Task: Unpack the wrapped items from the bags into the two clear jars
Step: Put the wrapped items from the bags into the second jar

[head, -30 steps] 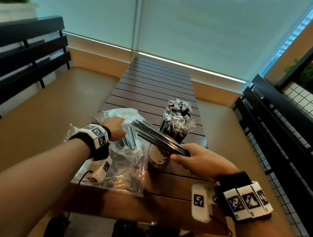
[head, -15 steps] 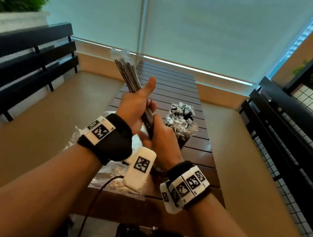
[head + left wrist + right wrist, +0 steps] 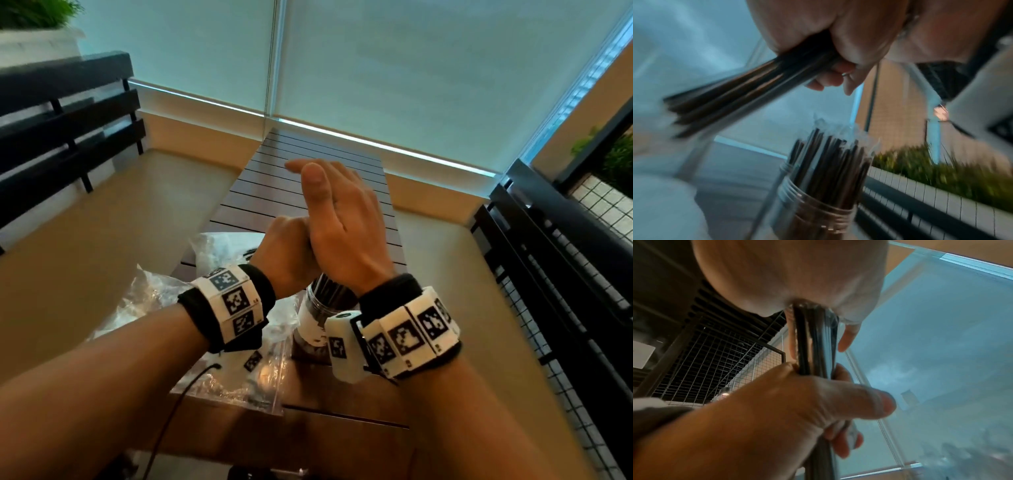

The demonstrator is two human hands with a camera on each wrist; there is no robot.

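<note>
Both hands meet above a clear jar [image 3: 320, 305] on the wooden table [image 3: 308, 164]. My left hand [image 3: 287, 253] grips a bundle of dark wrapped sticks [image 3: 740, 91]. The right hand [image 3: 339, 219] lies against that bundle [image 3: 816, 340] with its fingers straight and thumb up. In the head view the hands hide the bundle. The left wrist view shows the jar [image 3: 813, 207] just below, holding several wrapped sticks [image 3: 830, 159] upright. I see no second jar.
A crumpled clear plastic bag [image 3: 219, 301] lies on the table to the left of the jar. A black railing [image 3: 548, 274] runs along the right and a black slatted bench back [image 3: 68, 113] stands at the left. A cable [image 3: 171, 411] hangs from my left wrist.
The bundle stood up above both hands half a second ago. The hands have come down over the jar, and the right hand has straightened its fingers.
</note>
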